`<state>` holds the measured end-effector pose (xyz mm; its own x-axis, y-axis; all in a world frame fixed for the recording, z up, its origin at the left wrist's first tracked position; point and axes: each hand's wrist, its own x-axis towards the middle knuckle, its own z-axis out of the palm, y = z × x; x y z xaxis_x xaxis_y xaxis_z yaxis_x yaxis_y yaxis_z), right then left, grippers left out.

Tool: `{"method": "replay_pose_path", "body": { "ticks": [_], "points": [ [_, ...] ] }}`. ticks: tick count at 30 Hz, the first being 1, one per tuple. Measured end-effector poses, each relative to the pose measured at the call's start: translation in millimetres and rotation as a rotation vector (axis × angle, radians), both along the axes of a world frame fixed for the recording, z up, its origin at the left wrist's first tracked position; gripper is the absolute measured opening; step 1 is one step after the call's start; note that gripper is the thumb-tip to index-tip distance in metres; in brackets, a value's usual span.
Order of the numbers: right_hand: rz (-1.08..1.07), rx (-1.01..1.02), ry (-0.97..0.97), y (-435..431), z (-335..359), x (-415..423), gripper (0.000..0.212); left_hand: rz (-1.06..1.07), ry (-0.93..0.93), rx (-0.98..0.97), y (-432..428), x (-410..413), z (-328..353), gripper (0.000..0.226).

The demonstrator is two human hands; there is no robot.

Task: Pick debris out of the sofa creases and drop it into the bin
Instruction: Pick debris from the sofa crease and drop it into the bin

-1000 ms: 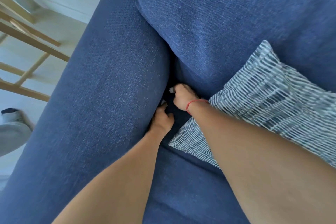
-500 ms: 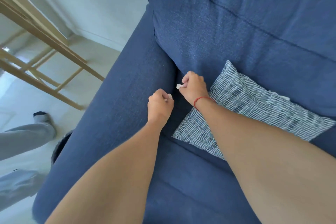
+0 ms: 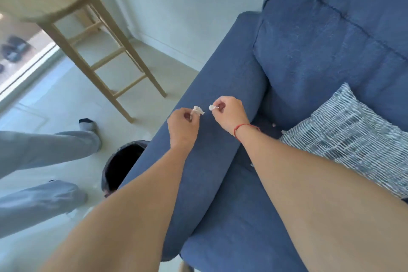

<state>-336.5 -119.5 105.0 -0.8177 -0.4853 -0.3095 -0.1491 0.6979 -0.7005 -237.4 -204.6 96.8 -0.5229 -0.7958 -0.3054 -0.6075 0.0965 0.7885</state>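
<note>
My left hand (image 3: 183, 127) pinches a small white paper scrap (image 3: 198, 110) above the blue sofa's armrest (image 3: 205, 161). My right hand (image 3: 229, 113), with a red thread on the wrist, pinches a second white scrap (image 3: 212, 107) just to the right of the first. The two scraps are a little apart. The dark crease (image 3: 263, 123) between armrest and seat cushion lies to the right of my hands. A black bin (image 3: 120, 166) stands on the floor to the left of the armrest, half hidden by it and by my left forearm.
A striped blue-and-white pillow (image 3: 353, 134) leans on the sofa seat at right. A tall wooden stool (image 3: 66, 6) stands on the pale floor at upper left. Another person's legs in grey trousers (image 3: 44, 152) are on the floor beside the bin.
Both hands have come out of the crease, each with a white scrap, and moved left over the armrest. The view has pulled back, showing the bin and stool.
</note>
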Motion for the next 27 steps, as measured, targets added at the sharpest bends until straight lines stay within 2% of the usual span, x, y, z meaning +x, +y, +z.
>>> {"method": "replay_pose_path", "body": {
  "ticks": [5, 8, 15, 19, 23, 27],
  "points": [
    [0.13, 0.02, -0.075, -79, -5, 55, 0.01, 0.121, -0.069, 0.052, -75, 74, 1, 0.019],
    [0.231, 0.048, -0.124, -123, -7, 88, 0.013, 0.261, -0.11, 0.082, -113, 120, -3, 0.01],
    [0.462, 0.174, -0.128, -194, -22, 161, 0.011, 0.475, -0.206, 0.119, -166, 200, -28, 0.015],
    [0.512, 0.269, -0.118, -211, -26, 186, 0.014, 0.469, -0.266, 0.162, -178, 220, -36, 0.018],
    [0.571, 0.395, -0.146, -212, -25, 190, 0.027, 0.428, -0.348, 0.227, -179, 225, -39, 0.029],
    [0.537, 0.399, -0.151, -199, -14, 178, 0.033, 0.321, -0.374, 0.243, -171, 214, -26, 0.024]
  ]
}}
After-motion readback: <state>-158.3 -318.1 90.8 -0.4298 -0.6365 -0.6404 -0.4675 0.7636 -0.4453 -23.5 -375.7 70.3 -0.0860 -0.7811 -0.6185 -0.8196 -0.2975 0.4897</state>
